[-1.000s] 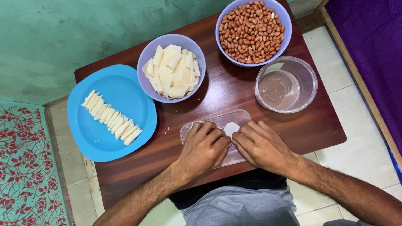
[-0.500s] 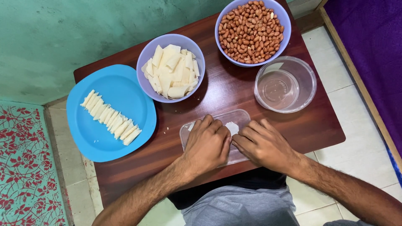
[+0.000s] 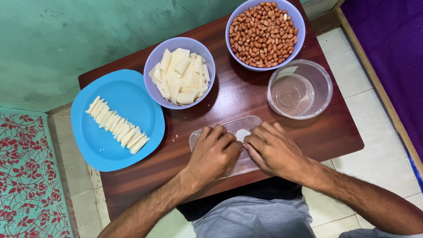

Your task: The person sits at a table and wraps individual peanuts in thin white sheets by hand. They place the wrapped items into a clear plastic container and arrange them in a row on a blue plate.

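We press our left hand and right hand on a clear tray near the table edge | fingers curled round a small white piece between them | blue plate of rolled strips far left.

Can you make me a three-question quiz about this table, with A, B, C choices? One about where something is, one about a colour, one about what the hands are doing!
1. Where are the rolled white pieces?
A. blue plate
B. clear bowl
C. floor

2. What colour is the bowl of peanuts?
A. red
B. lilac
C. green

3. The left hand and right hand are:
A. in the air
B. pressed together over a clear tray
C. in the peanuts

Answers: 1 A, they lie in a row on the blue plate. 2 B, lilac rim. 3 B, fingers meet at a white piece on the clear tray.
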